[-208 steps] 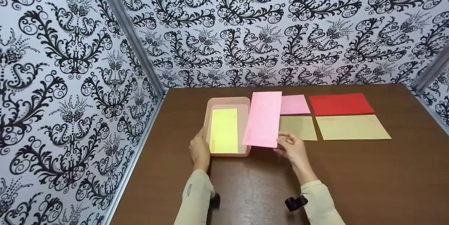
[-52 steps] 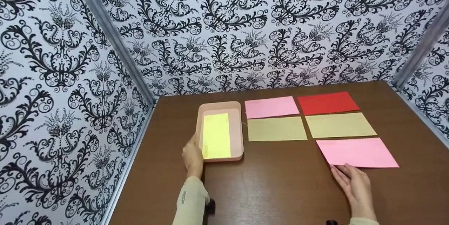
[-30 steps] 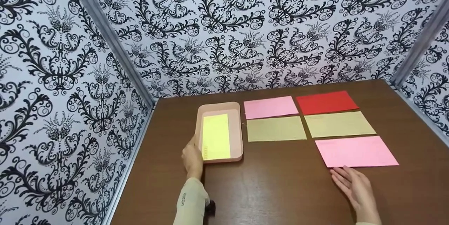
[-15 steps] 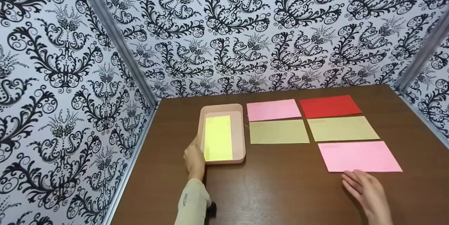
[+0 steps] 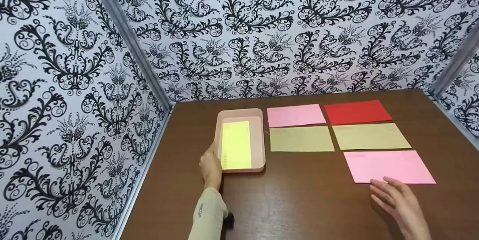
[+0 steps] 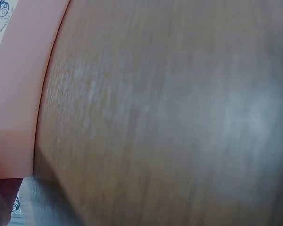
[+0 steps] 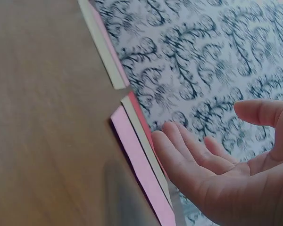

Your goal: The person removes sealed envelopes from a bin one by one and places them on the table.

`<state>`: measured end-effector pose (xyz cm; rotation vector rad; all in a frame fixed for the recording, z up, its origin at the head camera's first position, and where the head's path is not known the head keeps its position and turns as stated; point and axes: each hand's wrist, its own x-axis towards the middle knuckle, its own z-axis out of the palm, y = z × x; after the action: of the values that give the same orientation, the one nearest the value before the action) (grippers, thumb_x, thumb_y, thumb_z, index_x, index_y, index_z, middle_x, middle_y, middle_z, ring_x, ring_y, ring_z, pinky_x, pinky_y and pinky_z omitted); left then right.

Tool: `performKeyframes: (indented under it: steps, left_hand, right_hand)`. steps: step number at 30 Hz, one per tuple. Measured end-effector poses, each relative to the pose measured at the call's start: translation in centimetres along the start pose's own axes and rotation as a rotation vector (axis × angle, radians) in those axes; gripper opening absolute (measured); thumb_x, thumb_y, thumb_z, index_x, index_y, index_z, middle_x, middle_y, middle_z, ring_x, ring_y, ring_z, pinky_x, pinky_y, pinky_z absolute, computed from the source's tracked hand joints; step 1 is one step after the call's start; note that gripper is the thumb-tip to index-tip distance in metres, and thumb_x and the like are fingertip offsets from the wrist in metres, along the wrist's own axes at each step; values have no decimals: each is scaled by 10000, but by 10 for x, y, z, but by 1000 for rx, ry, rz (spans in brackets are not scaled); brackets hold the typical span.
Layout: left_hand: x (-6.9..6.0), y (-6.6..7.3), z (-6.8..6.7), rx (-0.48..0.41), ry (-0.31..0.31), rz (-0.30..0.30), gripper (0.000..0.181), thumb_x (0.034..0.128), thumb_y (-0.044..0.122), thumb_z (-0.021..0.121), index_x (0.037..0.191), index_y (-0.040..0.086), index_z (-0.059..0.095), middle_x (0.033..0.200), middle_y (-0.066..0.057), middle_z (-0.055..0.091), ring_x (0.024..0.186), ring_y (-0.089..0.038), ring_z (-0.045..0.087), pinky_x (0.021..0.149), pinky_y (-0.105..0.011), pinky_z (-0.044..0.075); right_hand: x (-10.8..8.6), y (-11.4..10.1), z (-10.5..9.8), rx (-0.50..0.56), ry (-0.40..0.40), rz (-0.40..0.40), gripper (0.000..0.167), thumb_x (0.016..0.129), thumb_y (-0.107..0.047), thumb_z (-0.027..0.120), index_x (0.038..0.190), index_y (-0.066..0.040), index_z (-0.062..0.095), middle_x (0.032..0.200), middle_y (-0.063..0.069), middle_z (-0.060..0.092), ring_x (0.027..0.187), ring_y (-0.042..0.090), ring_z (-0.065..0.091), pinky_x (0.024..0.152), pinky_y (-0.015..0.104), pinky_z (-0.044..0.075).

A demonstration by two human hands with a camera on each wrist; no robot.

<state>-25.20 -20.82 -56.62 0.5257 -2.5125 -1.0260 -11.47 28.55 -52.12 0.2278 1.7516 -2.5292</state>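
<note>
My left hand (image 5: 211,166) holds the left side of a shallow pink plastic tray (image 5: 258,165) near its front corner; its fingertips are partly hidden by the tray. A yellow envelope (image 5: 236,144) lies inside the tray. In the left wrist view, the tray's wall (image 6: 19,84) stands at the left, with a bit of the hand at the lower corner. My right hand (image 5: 400,200) is empty, its fingers spread and loose just over the near edge of a bright pink envelope (image 5: 389,165). The right wrist view shows this hand (image 7: 217,174) with thumb and fingers apart.
Behind that pink envelope lie a cream envelope (image 5: 372,136) and a red envelope (image 5: 357,112). To their left are an olive-beige envelope (image 5: 302,139) and a lighter pink envelope (image 5: 295,115). Patterned walls (image 5: 262,38) enclose the brown table (image 5: 292,199) at the back and sides.
The bright pink envelope, earlier held beside the tray, now lies at the front of the right column. My right hand has released it and drawn slightly right. The left hand stays at the tray.
</note>
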Motion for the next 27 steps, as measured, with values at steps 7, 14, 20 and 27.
performKeyframes:
  steps: [7, 14, 20, 27]
  left_hand:
    - [0, 1, 0, 1, 13, -5, 381, 1052, 114, 429, 1367, 195, 628, 1284, -129, 683, 916, -320, 718, 735, -466, 581]
    - [-3, 1, -1, 65, 39, 13, 422, 1013, 24, 471, 1355, 206, 638, 1152, -195, 724, 537, -164, 477, 481, -303, 371]
    - [-2, -1, 3, 71, 59, 36, 407, 1006, 21, 485, 1332, 195, 656, 1153, -193, 724, 601, -238, 629, 491, -349, 452]
    - [-2, 1, 2, 63, 43, 30, 407, 1011, 14, 473, 1327, 189, 661, 1160, -190, 721, 677, -261, 672, 544, -386, 515]
  right_hand:
    - [2, 9, 14, -144, 1, 18, 129, 1053, -145, 469, 1132, -220, 537, 1014, -110, 760, 946, 54, 721, 795, 268, 600]
    - [8, 15, 37, -287, 1, 57, 170, 1043, -169, 500, 1206, -137, 535, 1043, -103, 747, 982, 73, 713, 825, 258, 589]
    - [15, 16, 55, -339, -66, 95, 267, 1039, -195, 512, 1271, -63, 496, 1067, -103, 741, 1011, 75, 707, 862, 263, 577]
    - [25, 15, 71, -347, -179, 81, 276, 1046, -205, 495, 1282, -66, 467, 1088, -126, 726, 1039, 65, 697, 901, 272, 565]
